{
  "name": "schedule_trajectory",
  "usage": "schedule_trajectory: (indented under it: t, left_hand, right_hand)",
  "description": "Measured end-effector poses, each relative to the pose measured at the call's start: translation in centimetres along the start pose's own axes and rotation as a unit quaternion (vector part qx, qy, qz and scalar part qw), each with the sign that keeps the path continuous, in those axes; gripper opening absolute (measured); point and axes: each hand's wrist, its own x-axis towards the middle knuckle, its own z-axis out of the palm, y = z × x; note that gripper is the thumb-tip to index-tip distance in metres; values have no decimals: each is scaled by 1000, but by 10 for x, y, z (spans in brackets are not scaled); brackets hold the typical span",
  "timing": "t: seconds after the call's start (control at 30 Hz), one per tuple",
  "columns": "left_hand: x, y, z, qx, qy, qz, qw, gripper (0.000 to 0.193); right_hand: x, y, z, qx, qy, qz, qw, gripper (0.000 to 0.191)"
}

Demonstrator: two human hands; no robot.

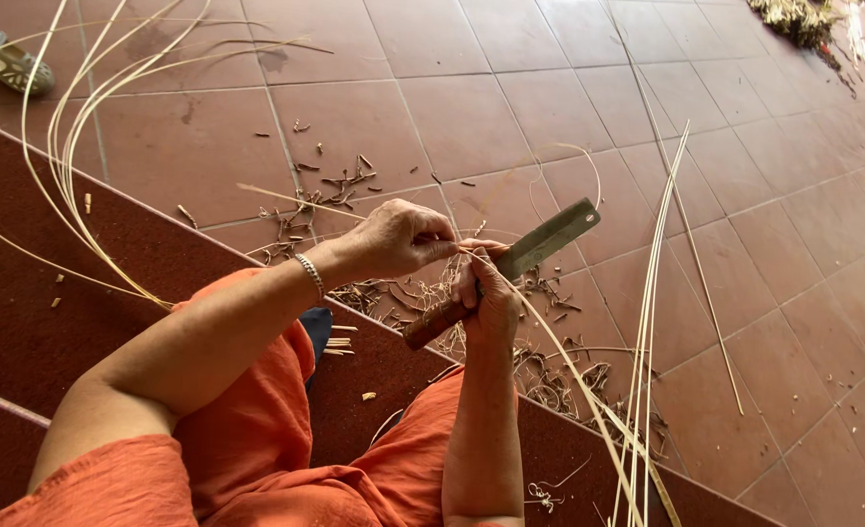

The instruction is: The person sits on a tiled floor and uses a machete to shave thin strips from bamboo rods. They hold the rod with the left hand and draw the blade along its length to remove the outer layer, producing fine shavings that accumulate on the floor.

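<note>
My right hand (488,291) grips a broad knife by its brown wooden handle (434,324); the grey flat blade (548,238) points up and to the right. My left hand (400,239) pinches a thin pale cane strip (550,342) right against the blade's base, beside my right thumb. The strip runs down to the lower right from the hands, and its other end sticks out left past my left hand. A silver bracelet (309,273) sits on my left wrist. Both arms come out of orange sleeves.
Long pale cane strips (66,146) arc up at the left, and more (647,322) stand at the right. Brown shavings (550,376) litter the red tiled floor (550,78) and dark red step edge (110,224). A sandal (8,60) lies top left. Straw bundles (803,18) sit top right.
</note>
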Motion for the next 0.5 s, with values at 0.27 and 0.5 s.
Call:
schedule_trajectory:
  t: [0.27,0.5]
  left_hand:
    - [13,-36,-9,155,74,-79,982,12]
    - [34,-59,13,416,44,-30,908,7]
  right_hand:
    - [9,8,-29,-25,112,88,989,34]
    - [33,29,-72,2,96,108,989,36]
